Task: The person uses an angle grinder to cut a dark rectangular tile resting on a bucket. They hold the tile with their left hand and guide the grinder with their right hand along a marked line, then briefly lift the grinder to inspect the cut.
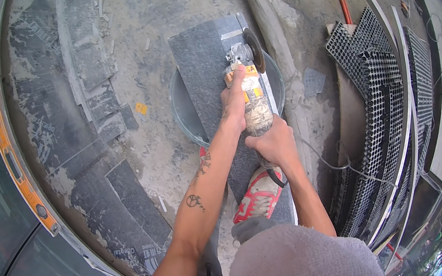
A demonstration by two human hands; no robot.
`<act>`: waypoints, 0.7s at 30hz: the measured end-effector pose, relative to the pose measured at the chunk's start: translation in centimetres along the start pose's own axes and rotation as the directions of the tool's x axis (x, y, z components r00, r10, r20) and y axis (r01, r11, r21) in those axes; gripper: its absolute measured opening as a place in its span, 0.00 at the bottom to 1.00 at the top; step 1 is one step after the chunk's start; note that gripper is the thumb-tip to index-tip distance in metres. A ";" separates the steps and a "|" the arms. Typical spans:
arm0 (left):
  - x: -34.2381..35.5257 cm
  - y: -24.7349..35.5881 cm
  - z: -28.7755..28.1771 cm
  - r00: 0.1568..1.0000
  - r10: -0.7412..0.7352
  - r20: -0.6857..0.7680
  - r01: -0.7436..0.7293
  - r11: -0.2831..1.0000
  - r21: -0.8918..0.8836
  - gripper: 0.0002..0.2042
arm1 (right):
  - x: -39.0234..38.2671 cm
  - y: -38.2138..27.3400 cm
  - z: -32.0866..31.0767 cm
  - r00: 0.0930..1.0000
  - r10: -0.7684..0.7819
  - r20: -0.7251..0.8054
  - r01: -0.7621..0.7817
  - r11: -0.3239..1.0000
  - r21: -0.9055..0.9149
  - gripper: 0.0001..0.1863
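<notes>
Dusty concrete floor [151, 71] all round. Left hand [234, 100] and right hand [275, 141] both wrapped round angle grinder [256, 111], disc [255, 51] at right edge of dark slab [199, 64]. Slab propped across round tub [179, 117] (shoe [255, 197] over near part); edge cutting looks unfinished, amount left unclear.

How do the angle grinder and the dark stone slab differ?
Shape: the angle grinder has a rounded body with a round disc; the stone slab is flat and straight-edged.
Colour: the grinder's body is pale and yellowish; the slab is dark grey.
Support: the left hand and right hand grip the grinder, while the slab lies across a round tub.
Shared: both extend lengthwise away from the person.
</notes>
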State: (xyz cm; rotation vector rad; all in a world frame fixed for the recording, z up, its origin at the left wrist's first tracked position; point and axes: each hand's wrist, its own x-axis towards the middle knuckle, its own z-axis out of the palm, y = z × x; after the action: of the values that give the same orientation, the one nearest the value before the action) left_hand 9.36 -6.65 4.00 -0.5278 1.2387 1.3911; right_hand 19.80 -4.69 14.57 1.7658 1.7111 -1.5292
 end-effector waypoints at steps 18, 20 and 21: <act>-1.4 -1.8 -0.9 0.999 0.017 0.028 -0.016 0.999 -0.039 0.32 | -1.1 1.9 0.4 1.000 0.001 0.000 -0.001 1.000 -0.008 0.31; -1.5 -1.8 -1.0 1.000 0.020 0.021 -0.019 0.999 -0.034 0.31 | -1.2 1.7 0.3 1.000 -0.003 -0.002 0.003 1.000 -0.005 0.31; -1.8 -1.8 -0.8 1.000 0.018 0.012 -0.018 1.000 -0.024 0.31 | -1.4 1.7 0.2 1.000 -0.010 -0.002 0.010 1.000 0.002 0.31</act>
State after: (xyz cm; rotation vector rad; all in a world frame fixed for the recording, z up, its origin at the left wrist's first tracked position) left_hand 11.17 -8.52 4.61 -0.5252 1.2215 1.4235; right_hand 21.42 -6.17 14.82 1.7634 1.7223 -1.5336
